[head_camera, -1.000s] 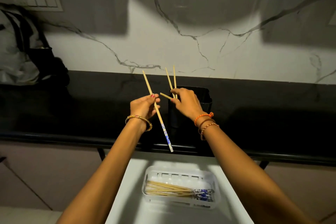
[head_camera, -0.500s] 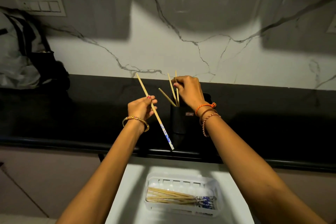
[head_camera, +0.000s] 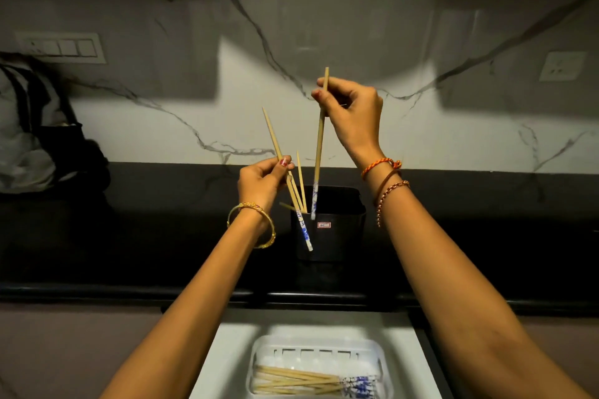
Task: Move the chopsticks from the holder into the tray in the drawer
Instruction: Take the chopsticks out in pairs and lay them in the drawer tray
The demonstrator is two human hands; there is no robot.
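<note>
A black holder [head_camera: 337,230] stands on the dark counter with a few bamboo chopsticks [head_camera: 300,183] still leaning in it. My right hand [head_camera: 353,116] pinches one chopstick [head_camera: 319,152] near its top and holds it upright, its blue-patterned end just at the holder's rim. My left hand [head_camera: 264,183] grips another chopstick [head_camera: 287,181] slanted in front of the holder, blue end down. Below, a white tray [head_camera: 382,356] in the open drawer holds several chopsticks [head_camera: 301,381] lying side by side.
The white drawer [head_camera: 227,353] is pulled out under the black counter edge [head_camera: 129,291]. A grey and black bag [head_camera: 35,136] sits on the counter at far left. A switch panel [head_camera: 61,47] and a socket [head_camera: 562,66] are on the marble wall.
My right hand has risen from the holder's mouth, lifting one chopstick almost clear of it. My left hand kept its chopstick and stayed beside the holder. The camera tilted up.
</note>
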